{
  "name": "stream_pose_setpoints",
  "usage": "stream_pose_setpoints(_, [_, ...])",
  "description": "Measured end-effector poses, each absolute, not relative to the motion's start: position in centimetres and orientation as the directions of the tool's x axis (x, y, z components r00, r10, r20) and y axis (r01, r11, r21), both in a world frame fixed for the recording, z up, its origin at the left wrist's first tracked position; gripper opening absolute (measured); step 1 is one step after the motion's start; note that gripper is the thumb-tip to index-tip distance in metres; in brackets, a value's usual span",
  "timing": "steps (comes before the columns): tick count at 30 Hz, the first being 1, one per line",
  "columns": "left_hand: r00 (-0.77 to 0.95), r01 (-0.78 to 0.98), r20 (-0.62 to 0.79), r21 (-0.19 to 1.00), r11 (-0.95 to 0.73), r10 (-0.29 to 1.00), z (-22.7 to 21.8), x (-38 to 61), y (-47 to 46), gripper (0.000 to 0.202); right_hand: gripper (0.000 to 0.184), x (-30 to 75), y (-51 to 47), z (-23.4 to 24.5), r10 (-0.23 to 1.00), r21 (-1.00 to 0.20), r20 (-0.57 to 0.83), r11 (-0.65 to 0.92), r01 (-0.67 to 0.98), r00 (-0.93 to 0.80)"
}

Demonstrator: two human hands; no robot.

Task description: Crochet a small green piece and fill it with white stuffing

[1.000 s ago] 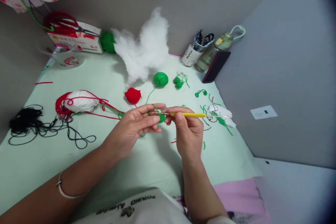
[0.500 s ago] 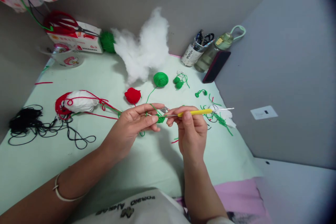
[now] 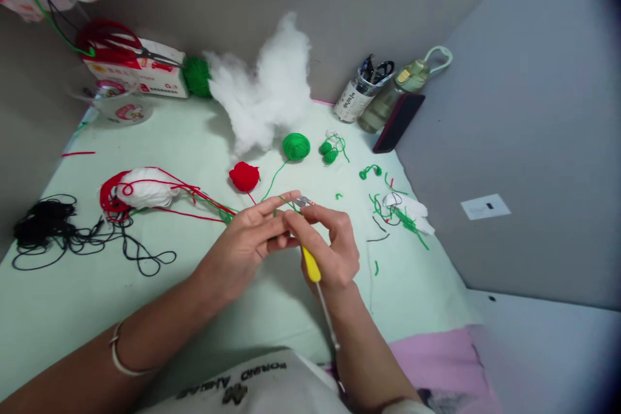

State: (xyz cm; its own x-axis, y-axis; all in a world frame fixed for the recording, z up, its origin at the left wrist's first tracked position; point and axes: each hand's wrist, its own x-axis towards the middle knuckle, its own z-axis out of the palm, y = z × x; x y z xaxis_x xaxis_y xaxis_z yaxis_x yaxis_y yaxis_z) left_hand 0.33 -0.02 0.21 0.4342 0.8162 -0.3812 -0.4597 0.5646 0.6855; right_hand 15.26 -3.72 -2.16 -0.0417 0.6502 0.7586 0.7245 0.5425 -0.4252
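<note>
My left hand [image 3: 252, 236] is closed on a small green crochet piece, mostly hidden now behind the fingers. Green yarn [image 3: 274, 182] runs from a green ball [image 3: 295, 146] over its raised index finger. My right hand [image 3: 334, 249] grips a crochet hook [image 3: 311, 264] by the yellow handle, one metal end slanting down toward my wrist. Its fingertips meet those of the left hand, and the hook's other end is hidden there. Just beyond the fingertips shows a small silver metal tool [image 3: 303, 201], partly covered.
Red yarn ball [image 3: 244, 176], white stuffing [image 3: 264, 90] and small green crocheted pieces [image 3: 328, 152] lie beyond my hands. Left are white yarn [image 3: 148, 187] and tangled black yarn [image 3: 46, 220]. Yarn scraps [image 3: 405, 223] lie right; a phone [image 3: 398, 123] and bottle [image 3: 388, 103] stand behind.
My right hand has moved left against the left fingertips and turned, so the hook swings from level to pointing down toward me. The green piece, visible before, is now covered.
</note>
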Motion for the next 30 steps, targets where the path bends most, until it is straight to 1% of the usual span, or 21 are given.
stream_pose_setpoints(1, [0.466,-0.472,-0.407,0.636,0.610,0.785,0.2,0.2,0.2,0.038,0.035,15.4,-3.7,-2.0,0.659,-0.485,0.752,0.547,0.683,0.007])
stream_pose_setpoints(3, [0.473,-0.499,-0.419,0.597,0.628,0.775,0.2,0.0,0.6,0.036,0.025,15.7,-3.5,-1.5,0.714,-0.675,0.682,0.533,0.509,0.156])
stream_pose_setpoints(5, [0.458,-0.507,-0.398,0.617,0.602,0.795,0.2,-0.2,0.8,0.040,0.021,15.9,-3.2,-0.9,0.794,-0.834,0.545,0.478,0.277,0.270])
stream_pose_setpoints(6, [0.464,-0.497,-0.378,0.637,0.589,0.801,0.3,-0.2,0.9,0.041,0.021,15.9,-3.1,-0.7,0.831,-0.878,0.478,0.441,0.187,0.286])
stream_pose_setpoints(7, [0.474,-0.480,-0.362,0.658,0.580,0.803,0.4,-0.2,0.8,0.041,0.021,15.9,-2.9,-0.6,0.855,-0.899,0.438,0.417,0.134,0.277])
stream_pose_setpoints(9, [0.477,-0.444,-0.345,0.700,0.560,0.809,0.4,-0.1,0.7,0.039,0.019,15.7,-2.7,-0.5,0.878,-0.909,0.415,0.393,0.136,0.240])
stream_pose_setpoints(12, [0.410,-0.424,-0.324,0.760,0.493,0.852,0.4,0.1,0.4,0.039,0.018,15.3,-2.8,-0.7,0.861,-0.876,0.460,0.400,0.269,0.217])
stream_pose_setpoints(14, [0.386,-0.434,-0.322,0.764,0.478,0.865,0.3,0.2,0.3,0.043,0.019,15.2,-3.0,-1.1,0.820,-0.796,0.548,0.449,0.406,0.165])
stream_pose_setpoints(16, [0.433,-0.457,-0.352,0.708,0.539,0.830,0.2,0.3,0.3,0.041,0.026,15.2,-3.2,-1.4,0.759,-0.666,0.647,0.518,0.536,0.071])
stream_pose_setpoints(17, [0.467,-0.469,-0.376,0.662,0.584,0.801,0.2,0.2,0.4,0.038,0.029,15.3,-3.3,-1.5,0.735,-0.624,0.677,0.542,0.563,0.041])
stream_pose_setpoints(18, [0.492,-0.484,-0.397,0.616,0.622,0.775,0.1,0.2,0.5,0.035,0.031,15.4,-3.3,-1.6,0.729,-0.626,0.683,0.548,0.555,0.050])
stream_pose_setpoints(19, [0.505,-0.498,-0.415,0.576,0.648,0.757,0.1,0.1,0.7,0.032,0.029,15.6,-3.3,-1.5,0.741,-0.673,0.665,0.537,0.510,0.097])
stream_pose_setpoints(20, [0.505,-0.512,-0.424,0.554,0.657,0.752,0.1,0.0,0.8,0.029,0.026,15.8,-3.2,-1.4,0.767,-0.747,0.619,0.511,0.425,0.166])
stream_pose_setpoints(22, [0.477,-0.532,-0.413,0.567,0.629,0.776,0.1,-0.2,1.0,0.029,0.022,16.1,-3.1,-1.1,0.836,-0.883,0.467,0.427,0.193,0.288])
stream_pose_setpoints(23, [0.468,-0.525,-0.395,0.596,0.608,0.791,0.1,-0.3,1.0,0.030,0.022,16.1,-3.0,-0.9,0.866,-0.918,0.394,0.385,0.090,0.308])
stream_pose_setpoints(24, [0.465,-0.505,-0.374,0.632,0.587,0.802,0.1,-0.3,1.0,0.031,0.021,16.1,-2.9,-0.7,0.888,-0.933,0.350,0.360,0.025,0.297])
stream_pose_setpoints(25, [0.465,-0.478,-0.355,0.670,0.568,0.811,0.1,-0.3,0.9,0.032,0.019,16.1,-2.9,-0.6,0.902,-0.938,0.335,0.347,0.003,0.270])
stream_pose_setpoints(27, [0.460,-0.424,-0.329,0.735,0.529,0.825,0.1,-0.2,0.8,0.033,0.016,15.9,-2.8,-0.5,0.915,-0.942,0.334,0.333,0.043,0.227])
stream_pose_setpoints(29, [0.440,-0.394,-0.314,0.774,0.496,0.841,0.1,-0.1,0.6,0.032,0.015,15.8,-2.8,-0.6,0.919,-0.949,0.316,0.310,0.060,0.235])
stream_pose_setpoints(30, [0.430,-0.387,-0.310,0.785,0.483,0.848,0.1,-0.1,0.6,0.032,0.015,15.9,-2.8,-0.6,0.924,-0.956,0.290,0.292,0.030,0.249])
